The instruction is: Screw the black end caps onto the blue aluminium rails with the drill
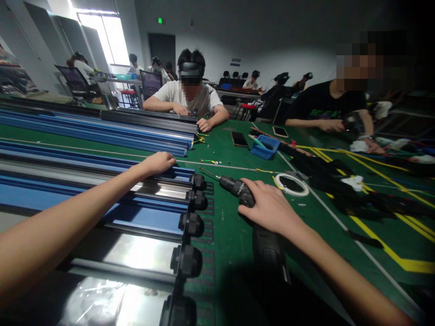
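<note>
My left hand (159, 163) lies over the far edge of the nearer group of long blue-and-silver profiles (149, 213), its fingers curled down on the outermost one. Black cable glands (190, 225) line the right ends of these profiles, with flat slotted black tabs beside them. In my right hand (267, 199) is a black cordless drill (234, 185), gripped around its body. Its long thin bit (209, 173) points left, just beyond the farthest gland and apart from it. The drill's lower part hangs below my hand in shadow.
Opposite, a person (190, 93) works at more blue profiles (136, 131). A blue bin (265, 147), phones (239, 139) and a white ring (291, 184) lie on the green table. Black harnesses and yellow tape strips cover the right, where another person (326, 113) stands.
</note>
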{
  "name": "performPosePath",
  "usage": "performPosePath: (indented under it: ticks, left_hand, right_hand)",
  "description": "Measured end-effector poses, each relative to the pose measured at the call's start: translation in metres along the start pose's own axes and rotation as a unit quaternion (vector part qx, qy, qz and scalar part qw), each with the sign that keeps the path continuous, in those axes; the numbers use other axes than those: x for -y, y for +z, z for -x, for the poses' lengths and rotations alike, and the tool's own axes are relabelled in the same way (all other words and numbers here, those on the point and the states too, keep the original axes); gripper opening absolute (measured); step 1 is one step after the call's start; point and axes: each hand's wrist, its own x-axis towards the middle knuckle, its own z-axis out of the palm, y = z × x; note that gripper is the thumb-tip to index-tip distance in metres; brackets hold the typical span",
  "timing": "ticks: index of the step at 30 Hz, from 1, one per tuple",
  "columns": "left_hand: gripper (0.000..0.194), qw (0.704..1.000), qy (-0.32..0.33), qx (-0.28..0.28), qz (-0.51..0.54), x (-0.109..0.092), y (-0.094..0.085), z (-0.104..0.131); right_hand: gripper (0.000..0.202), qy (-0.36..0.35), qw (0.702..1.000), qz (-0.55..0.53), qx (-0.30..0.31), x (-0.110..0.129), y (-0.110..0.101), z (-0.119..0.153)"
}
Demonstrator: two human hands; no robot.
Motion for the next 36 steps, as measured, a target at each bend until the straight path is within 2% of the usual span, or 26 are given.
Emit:
performPosePath:
  ticks: [16, 36]
  left_hand:
    - [0.048, 1.000, 0.006, -0.001, 0.003, -0.006, -0.005, 0.006]
    - [0.048, 1.000, -0.004, 0.008, 0.010, -0.004, -0.002, 0.005]
  right_hand:
    - [0.071, -0.067, 0.997, -0.026, -0.018, -0.034, 0.002, 0.013]
    - [0.072, -0.092, 0.995, -0.044, 0.001, -0.042, -0.001, -0.005]
